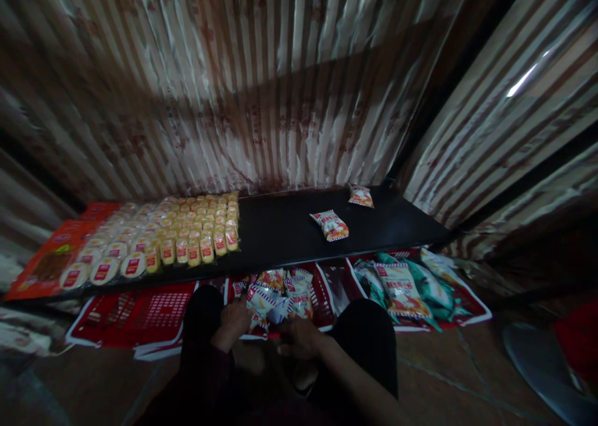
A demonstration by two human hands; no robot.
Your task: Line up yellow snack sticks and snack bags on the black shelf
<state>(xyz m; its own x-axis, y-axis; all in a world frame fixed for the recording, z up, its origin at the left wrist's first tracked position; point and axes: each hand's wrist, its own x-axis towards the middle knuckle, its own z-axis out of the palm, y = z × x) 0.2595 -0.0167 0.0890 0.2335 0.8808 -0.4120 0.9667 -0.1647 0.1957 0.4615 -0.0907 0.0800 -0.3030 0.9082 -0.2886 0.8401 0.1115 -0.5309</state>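
Note:
My left hand (235,321) and my right hand (299,336) reach down between my knees into a red basket (327,301) on the floor. Both curl around small red-and-white striped snack packets (275,298) heaped in it. The fingers are dim, and the packets partly cover them. On the black shelf (280,227) above lie two loose packets of the same kind, one in the middle (330,225) and one at the back right (360,195).
Rows of yellow wrapped snacks (187,233) fill the shelf's left part, beside an orange box (51,258). Another red basket (135,317) lies at floor left. Green and white bags (411,286) fill a basket at right. A striped wall (233,102) closes off the back.

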